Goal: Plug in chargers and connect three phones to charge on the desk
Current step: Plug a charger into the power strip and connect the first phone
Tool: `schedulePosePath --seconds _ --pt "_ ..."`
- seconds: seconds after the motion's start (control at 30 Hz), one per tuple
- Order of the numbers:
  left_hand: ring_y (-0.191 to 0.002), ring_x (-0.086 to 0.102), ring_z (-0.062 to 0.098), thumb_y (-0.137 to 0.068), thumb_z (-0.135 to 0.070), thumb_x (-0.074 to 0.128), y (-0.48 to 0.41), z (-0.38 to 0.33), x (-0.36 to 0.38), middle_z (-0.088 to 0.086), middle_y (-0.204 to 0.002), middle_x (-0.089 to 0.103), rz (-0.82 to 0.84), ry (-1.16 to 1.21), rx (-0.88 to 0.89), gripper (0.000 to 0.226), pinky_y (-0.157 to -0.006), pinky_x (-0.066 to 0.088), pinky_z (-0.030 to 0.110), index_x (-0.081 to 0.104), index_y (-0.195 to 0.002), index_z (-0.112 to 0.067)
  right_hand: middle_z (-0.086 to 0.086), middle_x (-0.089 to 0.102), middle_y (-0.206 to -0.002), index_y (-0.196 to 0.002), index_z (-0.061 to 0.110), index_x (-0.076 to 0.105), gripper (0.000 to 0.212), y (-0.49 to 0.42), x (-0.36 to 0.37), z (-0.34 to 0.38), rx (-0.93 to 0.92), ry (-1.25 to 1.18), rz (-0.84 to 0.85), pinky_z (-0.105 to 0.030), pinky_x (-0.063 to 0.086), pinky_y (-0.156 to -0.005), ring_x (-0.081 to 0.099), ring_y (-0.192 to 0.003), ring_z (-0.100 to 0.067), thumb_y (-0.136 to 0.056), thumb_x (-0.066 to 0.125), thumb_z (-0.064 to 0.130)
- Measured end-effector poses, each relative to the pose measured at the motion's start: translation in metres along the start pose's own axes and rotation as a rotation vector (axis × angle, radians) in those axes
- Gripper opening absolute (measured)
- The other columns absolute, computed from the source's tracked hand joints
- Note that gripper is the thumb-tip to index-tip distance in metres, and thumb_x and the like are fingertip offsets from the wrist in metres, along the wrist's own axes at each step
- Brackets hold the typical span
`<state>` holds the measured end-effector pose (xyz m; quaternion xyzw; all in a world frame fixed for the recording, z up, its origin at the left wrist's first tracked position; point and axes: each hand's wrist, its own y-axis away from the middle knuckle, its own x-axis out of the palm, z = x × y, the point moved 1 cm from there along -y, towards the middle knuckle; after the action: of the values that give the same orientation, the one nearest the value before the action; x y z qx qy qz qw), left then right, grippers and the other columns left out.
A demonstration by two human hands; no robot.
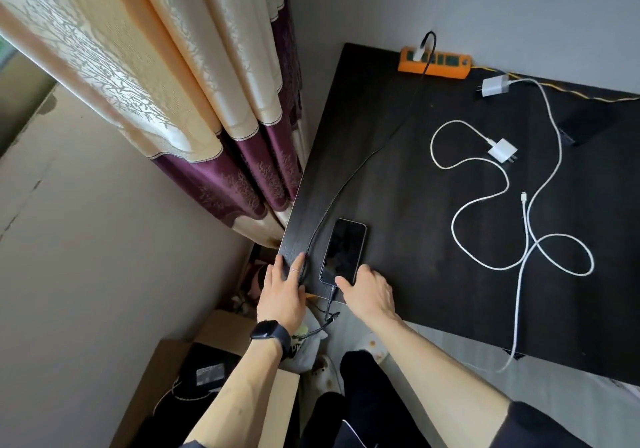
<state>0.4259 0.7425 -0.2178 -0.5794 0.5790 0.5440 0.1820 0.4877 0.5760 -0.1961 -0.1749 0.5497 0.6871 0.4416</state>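
A dark phone (343,250) lies face up near the front left corner of the black desk (433,226). A black braided cable (349,181) runs from a white plug in the orange power strip (434,63) down to the phone's bottom end, looping below the desk edge. My left hand (282,291) lies flat on the desk corner, fingers on the cable. My right hand (367,291) touches the phone's lower edge with its fingertips. Two white chargers (496,86) (503,149) with white cables (485,205) lie unplugged on the right.
Cream and purple curtains (207,118) hang left of the desk. Cardboard boxes (207,378) and a plastic bag sit on the floor below the desk corner. A dark object (581,125) rests at the desk's right side. A grey wall stands behind the strip.
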Motion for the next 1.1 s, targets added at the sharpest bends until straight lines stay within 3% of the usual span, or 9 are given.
schedulePosePath --seconds 0.1,0.2,0.3,0.57,0.73,0.87,0.97,1.1 --pt "-0.151 0.008 0.038 -0.102 -0.023 0.042 0.001 0.0 0.0 0.014 -0.165 0.0 0.025 -0.057 0.015 0.066 -0.115 0.032 0.048 0.009 -0.154 -0.049 -0.016 0.055 -0.13 -0.133 0.012 0.041 0.055 0.001 0.002 0.003 -0.04 -0.047 -0.029 -0.043 0.045 -0.097 0.057 -0.117 -0.037 -0.095 0.056 0.05" --pt "-0.151 0.005 0.04 -0.102 -0.023 0.04 0.002 0.001 0.001 0.014 -0.165 -0.004 0.042 -0.099 0.021 0.061 -0.118 0.028 0.049 0.017 -0.154 -0.044 -0.014 0.051 -0.131 -0.155 0.035 0.01 0.077 0.001 0.002 0.001 -0.092 -0.095 -0.027 -0.045 0.046 -0.097 0.058 -0.116 -0.038 -0.095 0.057 0.046" --pt "-0.152 0.003 0.037 -0.104 -0.024 0.041 0.004 0.002 0.002 0.01 -0.166 -0.006 0.047 -0.03 -0.012 0.057 -0.119 0.026 0.048 0.021 -0.154 -0.041 -0.01 0.052 -0.124 -0.155 0.046 0.0 0.075 0.003 0.007 -0.005 -0.121 -0.004 -0.004 -0.045 0.048 -0.094 0.059 -0.111 -0.036 -0.098 0.047 0.052" --pt "-0.152 0.002 0.034 -0.099 -0.015 0.042 0.002 -0.004 -0.007 0.008 -0.166 -0.005 0.098 0.02 -0.034 0.064 -0.12 0.025 0.048 0.024 -0.153 -0.044 -0.007 0.059 -0.122 -0.159 0.034 0.003 0.07 0.008 0.023 -0.008 -0.215 0.073 -0.038 -0.041 0.048 -0.095 0.058 -0.114 -0.028 -0.101 0.037 0.053" --pt "-0.148 0.019 0.035 -0.096 -0.011 0.041 0.001 0.0 -0.023 0.009 -0.166 0.006 0.142 0.02 0.0 0.07 -0.114 0.036 0.048 0.022 -0.151 -0.05 -0.006 0.061 -0.126 -0.159 0.033 0.003 0.07 0.009 0.029 -0.001 -0.206 0.062 -0.064 -0.041 0.048 -0.097 0.058 -0.117 -0.027 -0.101 0.037 0.054" --pt "-0.147 0.022 0.035 -0.096 -0.013 0.044 -0.001 -0.003 -0.034 0.008 -0.166 0.007 0.223 -0.039 0.006 0.07 -0.117 0.033 0.045 0.021 -0.152 -0.047 -0.007 0.062 -0.125 -0.158 0.037 0.004 0.071 0.006 0.029 -0.005 -0.191 0.01 -0.05 -0.042 0.048 -0.097 0.058 -0.117 -0.027 -0.1 0.042 0.053" --pt "-0.145 0.028 0.035 -0.094 -0.013 0.046 0.002 -0.006 -0.042 0.011 -0.164 0.013 0.24 -0.055 0.005 0.066 -0.114 0.036 0.043 0.031 -0.151 -0.043 -0.003 0.065 -0.111 -0.156 0.045 0.001 0.077 0.008 0.023 -0.015 -0.212 -0.135 0.021 -0.041 0.05 -0.095 0.059 -0.109 -0.023 -0.098 0.052 0.047" --pt "-0.139 0.038 0.034 -0.094 -0.018 0.049 0.013 -0.018 -0.056 0.014 -0.155 0.036 0.228 -0.024 0.04 0.054 -0.114 0.035 0.039 0.045 -0.146 -0.028 0.007 0.062 -0.114 -0.155 0.048 0.017 0.071 0.029 -0.003 -0.042 -0.207 -0.251 0.053 -0.033 0.049 -0.096 0.057 -0.106 -0.014 -0.096 0.057 0.042"
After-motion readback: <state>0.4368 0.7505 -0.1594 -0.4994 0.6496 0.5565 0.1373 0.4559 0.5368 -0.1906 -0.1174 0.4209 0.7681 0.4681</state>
